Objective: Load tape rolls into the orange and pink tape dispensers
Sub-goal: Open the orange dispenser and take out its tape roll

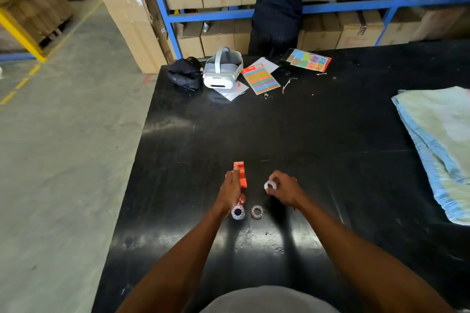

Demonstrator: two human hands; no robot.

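Observation:
My left hand [232, 191] grips the orange tape dispenser [241, 173], which stands out past my fingers over the black table [318, 134]. My right hand [284, 187] pinches a white tape roll [269, 186] between thumb and fingers, to the right of the dispenser and apart from it. Two more tape rolls lie on the table just below my hands: one [238, 212] by my left wrist, another [257, 211] to its right. A small orange bit shows at my right wrist. I see no pink dispenser.
At the table's far side lie a white headset [221, 70], a black bundle [185, 73] and coloured sticker sheets [260, 78]. A folded blue-green cloth [440, 140] covers the right edge. A person in dark clothes [282, 2] stands at blue shelving with cardboard boxes.

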